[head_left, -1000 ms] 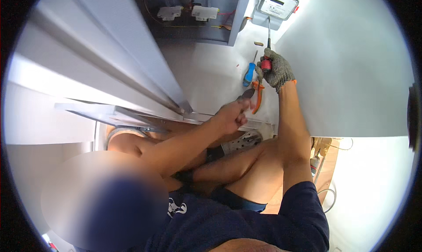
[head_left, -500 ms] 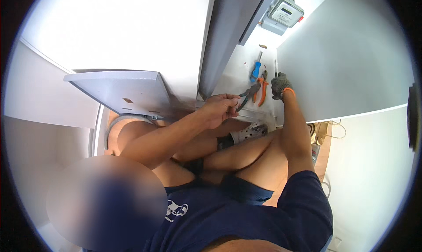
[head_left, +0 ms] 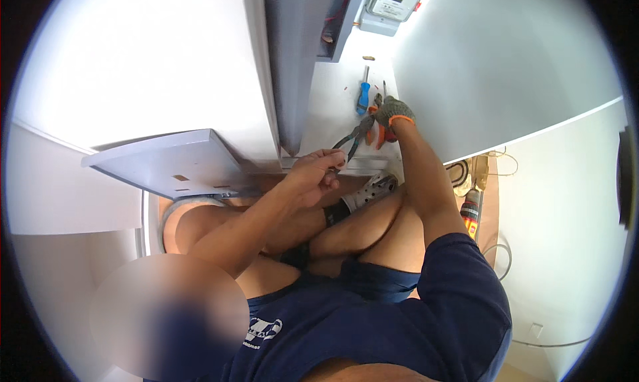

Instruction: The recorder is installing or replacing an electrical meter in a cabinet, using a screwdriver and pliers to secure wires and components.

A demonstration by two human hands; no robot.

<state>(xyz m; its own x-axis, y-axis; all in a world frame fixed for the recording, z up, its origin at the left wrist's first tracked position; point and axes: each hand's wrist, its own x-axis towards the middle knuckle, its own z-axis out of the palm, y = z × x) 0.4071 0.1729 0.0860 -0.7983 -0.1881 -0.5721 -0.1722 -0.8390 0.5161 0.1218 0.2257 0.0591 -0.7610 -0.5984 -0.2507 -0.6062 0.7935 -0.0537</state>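
Note:
My right hand (head_left: 395, 111), in a dark grey glove with an orange cuff, is closed around a screwdriver (head_left: 385, 87) whose thin shaft points away from me. Under and beside it, partly hidden, lie orange-handled cutters (head_left: 370, 137). To their left rests a blue-handled screwdriver (head_left: 363, 98) on the white cabinet floor. Dark-handled pliers (head_left: 362, 126) lie between my two hands, handles toward me. My bare left hand (head_left: 314, 177) hovers just short of those handles, thumb and fingers pressed together. What the fingers hold, if anything, I cannot make out.
A grey electricity meter (head_left: 393, 3) is mounted at the back, beside a grey box (head_left: 341, 32) with wires inside. A grey door panel (head_left: 166, 159) juts out at left. At right are a white panel (head_left: 506, 69) and a drill (head_left: 470, 212) near my knee.
My view has shifted to the right. My right hand has moved left with the screwdriver, over the orange-handled cutters. My left hand has drawn back a little toward me.

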